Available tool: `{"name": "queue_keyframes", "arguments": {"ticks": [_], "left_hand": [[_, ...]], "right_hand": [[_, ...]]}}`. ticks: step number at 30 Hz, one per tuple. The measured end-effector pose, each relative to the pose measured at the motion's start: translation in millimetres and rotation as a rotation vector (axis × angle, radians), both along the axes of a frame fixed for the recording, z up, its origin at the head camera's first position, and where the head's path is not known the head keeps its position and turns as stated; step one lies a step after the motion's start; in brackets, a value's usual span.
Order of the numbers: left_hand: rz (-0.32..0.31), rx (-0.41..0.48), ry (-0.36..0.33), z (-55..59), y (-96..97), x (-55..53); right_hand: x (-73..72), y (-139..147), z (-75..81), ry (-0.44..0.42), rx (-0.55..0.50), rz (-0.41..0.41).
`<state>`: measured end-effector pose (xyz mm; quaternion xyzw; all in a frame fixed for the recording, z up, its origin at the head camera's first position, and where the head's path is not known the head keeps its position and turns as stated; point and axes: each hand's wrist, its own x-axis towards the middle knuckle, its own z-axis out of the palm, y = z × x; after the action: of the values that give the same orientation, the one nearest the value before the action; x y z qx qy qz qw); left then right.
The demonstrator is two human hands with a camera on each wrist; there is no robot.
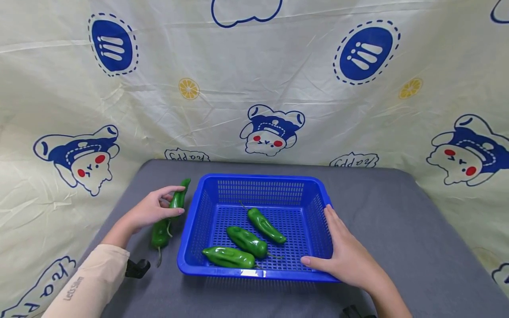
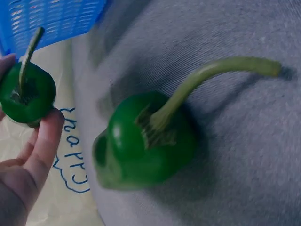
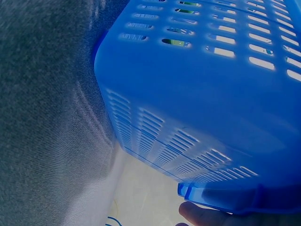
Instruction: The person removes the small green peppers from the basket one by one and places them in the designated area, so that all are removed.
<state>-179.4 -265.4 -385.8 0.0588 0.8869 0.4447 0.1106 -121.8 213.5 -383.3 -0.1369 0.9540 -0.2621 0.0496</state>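
Where the grey tabletop [image 1: 157,174] shows left of the blue basket [image 1: 262,177], one green pepper [image 1: 160,235] lies loose, its stem pointing toward me. Just beyond it, also left of the basket, I have a second pepper [image 1: 178,201] pinched between the thumb and fingers of my left hand [image 1: 153,205]; whether it is clear of the tabletop I cannot tell. Inside the basket lie three more: the nearest pepper [image 1: 228,257] along the near wall, toward the left; the middle pepper [image 1: 247,242] just behind it; and the far pepper [image 1: 267,225] slanting toward the basket's right side. At the basket's near right corner, my right hand [image 1: 346,251] rests on the rim, its fingers nearly straight and its thumb reaching inward over the corner; it looks braced there rather than clenched, and holds no pepper. By my judgement the work is past halfway: three peppers are already inside the basket, while the pinched one and the loose one are left outside it.
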Motion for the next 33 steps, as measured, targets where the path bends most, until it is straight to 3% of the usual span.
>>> {"name": "queue_keyframes", "arguments": {"ticks": [11,18,27,33], "left_hand": [[-0.100,-0.265,0.098,-19.1,20.9,-15.0],[-0.153,-0.428,0.170,-25.9,28.5,-14.5],[-0.158,-0.524,0.152,-22.1,32.7,-7.8],[-0.171,-0.519,0.169,-16.2,29.8,-0.9]], "right_hand": [[-0.3,1.5,-0.6,0.002,-0.004,0.005],[1.0,1.0,-0.5,-0.012,-0.009,0.000],[2.2,0.5,-0.9,-0.003,-0.009,-0.004],[2.0,1.3,-2.0,0.008,-0.011,-0.004]]}}
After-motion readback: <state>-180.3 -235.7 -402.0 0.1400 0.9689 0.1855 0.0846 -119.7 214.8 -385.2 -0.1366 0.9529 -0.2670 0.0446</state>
